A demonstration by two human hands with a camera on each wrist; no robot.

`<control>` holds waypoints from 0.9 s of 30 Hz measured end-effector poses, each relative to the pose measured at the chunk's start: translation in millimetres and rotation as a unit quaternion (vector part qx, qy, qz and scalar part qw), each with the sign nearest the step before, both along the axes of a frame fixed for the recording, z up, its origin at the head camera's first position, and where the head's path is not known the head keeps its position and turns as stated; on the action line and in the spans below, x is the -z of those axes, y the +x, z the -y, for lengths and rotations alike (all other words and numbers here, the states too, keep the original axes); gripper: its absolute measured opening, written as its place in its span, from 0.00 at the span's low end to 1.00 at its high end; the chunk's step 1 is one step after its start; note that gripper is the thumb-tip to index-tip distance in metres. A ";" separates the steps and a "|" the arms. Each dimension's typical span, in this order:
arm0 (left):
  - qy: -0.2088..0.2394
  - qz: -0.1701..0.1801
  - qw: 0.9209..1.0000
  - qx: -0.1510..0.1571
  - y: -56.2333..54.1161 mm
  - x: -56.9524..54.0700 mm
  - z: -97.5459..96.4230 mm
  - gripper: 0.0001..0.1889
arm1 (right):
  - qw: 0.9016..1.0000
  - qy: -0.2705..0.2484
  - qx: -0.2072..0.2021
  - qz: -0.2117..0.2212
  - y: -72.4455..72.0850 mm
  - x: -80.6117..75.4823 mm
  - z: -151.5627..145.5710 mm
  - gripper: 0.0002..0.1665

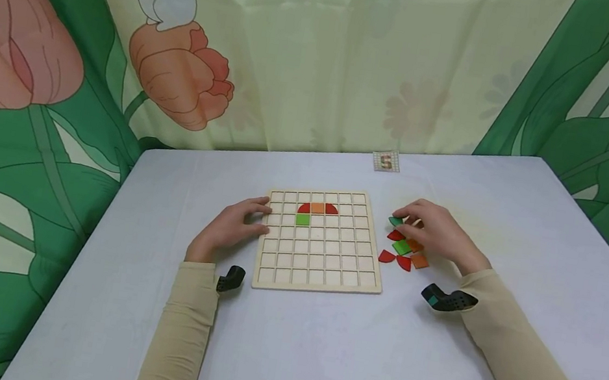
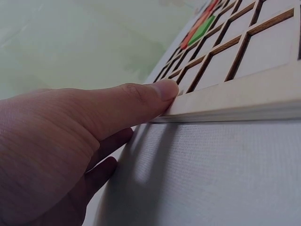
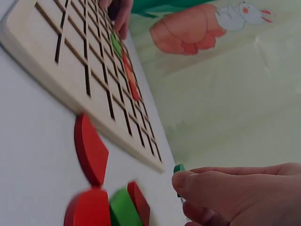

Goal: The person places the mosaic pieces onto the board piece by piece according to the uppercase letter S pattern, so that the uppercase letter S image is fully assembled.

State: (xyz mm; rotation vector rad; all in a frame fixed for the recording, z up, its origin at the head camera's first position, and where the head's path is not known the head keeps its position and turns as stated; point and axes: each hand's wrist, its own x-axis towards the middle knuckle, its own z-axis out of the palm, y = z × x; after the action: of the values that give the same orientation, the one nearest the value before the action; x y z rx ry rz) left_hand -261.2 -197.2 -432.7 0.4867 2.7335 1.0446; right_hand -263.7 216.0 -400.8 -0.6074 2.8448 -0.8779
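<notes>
A wooden grid board (image 1: 281, 285) lies on the table. Set in its upper rows are an orange square tile (image 1: 317, 208) with a red quarter-round tile (image 1: 304, 208) on its left and another red one (image 1: 331, 209) on its right, plus a light green square tile (image 1: 303, 219) below. My left hand (image 1: 231, 225) touches the board's left edge, its thumb (image 2: 164, 89) resting on the rim. Right of the board, my right hand (image 1: 437, 231) pinches a dark green tile (image 3: 178, 168) between thumb and finger; the fingertips partly hide it.
Loose tiles lie beneath and near my right hand: red quarter-rounds (image 1: 403, 263), a green square (image 1: 402, 247) and orange squares (image 1: 420, 260). A small patterned card (image 1: 386, 161) lies at the table's far edge. Behind hangs a printed curtain (image 1: 324, 55).
</notes>
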 end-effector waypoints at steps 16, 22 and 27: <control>0.001 0.000 1.000 -0.006 -0.5 -0.8 -0.2 0.25 | 0.994 -0.031 -0.098 -0.042 -10.7 -1.0 86.1 0.16; 0.007 -0.001 1.000 -0.006 -2.5 0.4 0.8 0.24 | 0.991 -0.036 -0.115 -0.059 -12.1 1.7 100.3 0.13; 0.008 -0.002 1.000 -0.001 -2.9 1.5 2.2 0.24 | 0.989 -0.036 -0.128 -0.066 -12.4 5.4 110.5 0.13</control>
State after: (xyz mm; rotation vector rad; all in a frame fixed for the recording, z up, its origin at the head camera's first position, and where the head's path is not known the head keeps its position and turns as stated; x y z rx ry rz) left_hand -264.1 -199.4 -434.2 0.4894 2.7313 1.0667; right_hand -276.1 105.5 -406.2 -1.0498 2.7689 -0.9299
